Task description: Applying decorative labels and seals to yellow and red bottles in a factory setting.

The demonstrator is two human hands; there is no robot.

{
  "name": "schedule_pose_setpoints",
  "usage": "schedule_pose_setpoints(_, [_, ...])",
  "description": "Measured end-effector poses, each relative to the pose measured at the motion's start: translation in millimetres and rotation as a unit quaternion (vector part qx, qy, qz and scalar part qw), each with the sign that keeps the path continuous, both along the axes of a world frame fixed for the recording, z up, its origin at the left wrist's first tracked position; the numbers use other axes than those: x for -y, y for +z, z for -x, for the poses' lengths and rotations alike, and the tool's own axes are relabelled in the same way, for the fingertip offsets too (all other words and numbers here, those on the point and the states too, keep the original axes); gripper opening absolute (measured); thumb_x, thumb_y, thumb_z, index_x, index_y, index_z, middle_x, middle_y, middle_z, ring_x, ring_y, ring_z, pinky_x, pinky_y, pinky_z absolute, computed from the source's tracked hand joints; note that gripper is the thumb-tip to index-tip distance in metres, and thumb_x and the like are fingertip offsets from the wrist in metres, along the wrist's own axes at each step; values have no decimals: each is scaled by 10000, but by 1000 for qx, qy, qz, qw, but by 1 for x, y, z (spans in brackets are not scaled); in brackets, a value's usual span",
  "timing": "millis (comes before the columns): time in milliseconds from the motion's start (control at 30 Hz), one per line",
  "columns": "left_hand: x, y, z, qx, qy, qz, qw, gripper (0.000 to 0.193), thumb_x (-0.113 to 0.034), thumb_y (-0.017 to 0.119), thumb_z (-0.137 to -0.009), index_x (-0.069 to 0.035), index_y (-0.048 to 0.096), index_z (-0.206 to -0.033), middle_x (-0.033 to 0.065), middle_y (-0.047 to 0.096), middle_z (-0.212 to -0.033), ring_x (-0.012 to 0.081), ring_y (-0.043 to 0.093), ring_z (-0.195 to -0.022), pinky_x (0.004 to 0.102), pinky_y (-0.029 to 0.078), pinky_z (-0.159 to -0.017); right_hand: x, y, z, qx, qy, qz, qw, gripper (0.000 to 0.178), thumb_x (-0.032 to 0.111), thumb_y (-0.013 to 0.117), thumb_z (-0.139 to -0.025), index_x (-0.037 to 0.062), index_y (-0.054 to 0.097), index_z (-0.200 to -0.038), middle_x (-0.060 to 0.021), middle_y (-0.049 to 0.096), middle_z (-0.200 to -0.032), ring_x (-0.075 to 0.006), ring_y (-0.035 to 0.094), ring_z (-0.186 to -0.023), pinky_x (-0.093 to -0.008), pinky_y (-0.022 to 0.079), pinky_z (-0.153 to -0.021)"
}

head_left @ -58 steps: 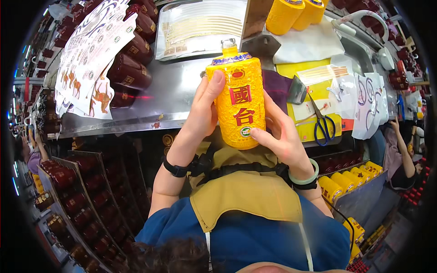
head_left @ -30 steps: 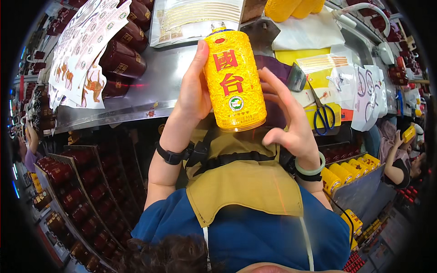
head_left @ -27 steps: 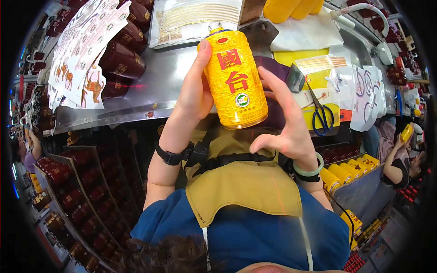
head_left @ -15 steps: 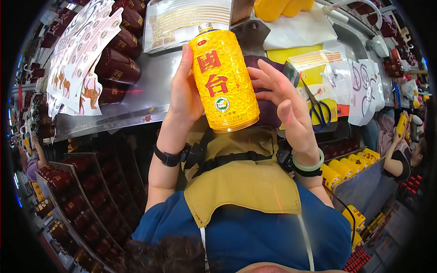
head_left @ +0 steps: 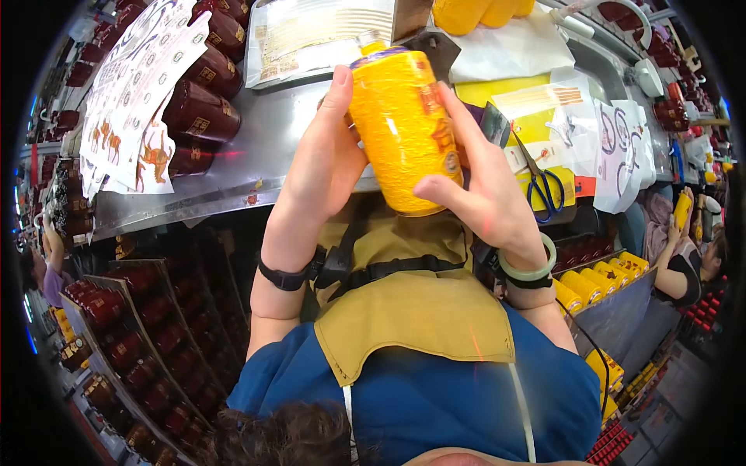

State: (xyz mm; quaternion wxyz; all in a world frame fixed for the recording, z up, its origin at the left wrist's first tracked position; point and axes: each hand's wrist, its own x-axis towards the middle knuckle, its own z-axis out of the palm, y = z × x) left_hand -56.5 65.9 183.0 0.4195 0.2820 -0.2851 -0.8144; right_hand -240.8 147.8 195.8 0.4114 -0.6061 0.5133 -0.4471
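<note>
A yellow embossed bottle (head_left: pixel 400 128) with red lettering and a short neck is held up in front of my apron, tilted with its neck away from me. My left hand (head_left: pixel 325 147) closes on its left side, thumb upright near the shoulder. On the other side, my right hand (head_left: pixel 486 167) grips it, with the thumb across the lower body and the fingers along the right side. The red lettering now faces right, partly behind my right fingers. The far fingers of both hands are hidden behind the bottle.
The metal bench (head_left: pixel 264 147) carries dark red bottles (head_left: pixel 202 113) and sticker sheets (head_left: pixel 128 116) at left. Gold strips (head_left: pixel 322 35) lie at the back. Blue-handled scissors (head_left: pixel 544 190) rest at right. Racked dark bottles (head_left: pixel 116 342) stand below left; yellow bottles (head_left: pixel 594 283) stand lower right, near a co-worker (head_left: pixel 678 272).
The bottle has turned about its long axis, so its lettering moved from the front toward the right. My right hand has come in from beside the bottle and taken hold of it.
</note>
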Motion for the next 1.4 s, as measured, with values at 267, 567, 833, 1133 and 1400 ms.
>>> schedule_pose_setpoints(267, [-10,45,-27,-5,-67,62,996,940,-740,224,-1011,30,265,-1550,263,498,-1452,320,544,-1283,462,439,-1089,9,-34,27,486,60,-198,849,790,488,614,-941,9,366,-1519,-201,572,-1397,-311,621,-1226,-447,495,-1072])
schedule_pose_setpoints(567, [-18,39,-23,34,-83,120,989,972,-730,115,-1012,61,299,-1545,308,559,-1405,347,592,-1286,438,412,-1122,-3,-66,23,720,163,-235,633,1091,751,604,-828,2,284,-1553,-330,484,-1416,-466,602,-1208,-606,520,-1003])
schedule_pose_setpoints(833, [-18,36,-21,43,-89,142,985,952,-709,35,-1017,15,436,-1488,205,662,-1312,283,605,-1273,405,399,-1126,-8,-65,24,725,184,-224,624,1123,758,627,-805,-10,285,-1550,-338,481,-1410,-460,609,-1200,-606,513,-1010])
schedule_pose_setpoints(1133, [-16,30,-14,85,-84,143,982,900,-676,104,-1041,35,421,-1492,252,603,-1374,322,579,-1303,427,389,-1142,-11,-40,25,506,67,-202,836,1003,712,559,-894,-38,333,-1520,-291,521,-1414,-417,595,-1244,-543,486,-1062])
schedule_pose_setpoints(1400, [-27,-20,25,118,-93,40,988,605,-452,409,-1095,-8,391,-1504,128,526,-1459,230,526,-1312,417,386,-1133,-24,-12,22,206,-44,-157,965,729,181,664,-1004,-50,263,-1568,-158,605,-1353,-172,595,-1200,-322,502,-1000])
